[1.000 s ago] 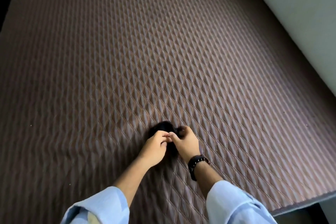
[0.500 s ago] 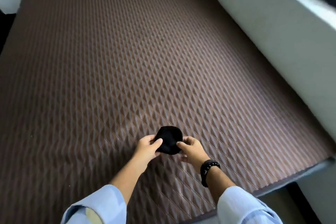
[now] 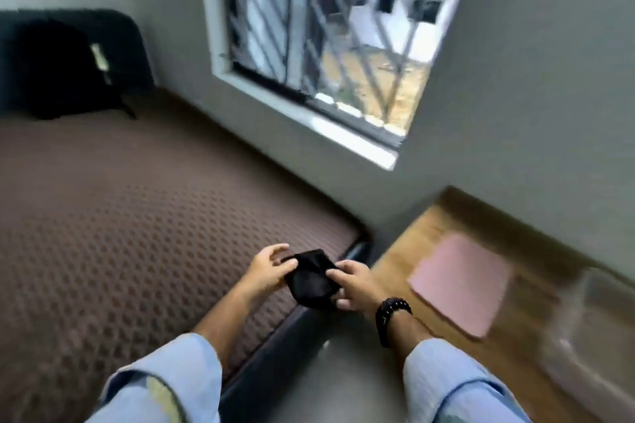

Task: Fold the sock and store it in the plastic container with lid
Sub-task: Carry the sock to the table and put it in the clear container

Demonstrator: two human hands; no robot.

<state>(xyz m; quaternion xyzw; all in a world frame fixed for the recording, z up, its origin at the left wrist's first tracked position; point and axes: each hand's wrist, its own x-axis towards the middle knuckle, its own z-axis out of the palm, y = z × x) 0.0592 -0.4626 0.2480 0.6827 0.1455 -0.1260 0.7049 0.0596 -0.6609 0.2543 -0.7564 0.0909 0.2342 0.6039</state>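
Note:
A black folded sock (image 3: 311, 280) is held in the air between both hands, above the right edge of the brown quilted mattress (image 3: 103, 233). My left hand (image 3: 266, 269) grips its left side and my right hand (image 3: 354, 283), with a dark bead bracelet at the wrist, grips its right side. At the far right a blurred clear plastic container (image 3: 598, 330) stands on a wooden surface (image 3: 405, 244). Next to it lies a flat pink piece (image 3: 460, 283), perhaps its lid; I cannot tell.
A black backpack (image 3: 65, 69) leans against the wall at the far end of the mattress. A barred window (image 3: 326, 27) is set in the grey wall ahead. A strip of grey floor (image 3: 309, 378) runs between the mattress and the wooden surface.
The sock has been lifted off the mattress and carried to the right in both hands. The view has swung up and right, bringing the window, the wooden surface and the container into sight.

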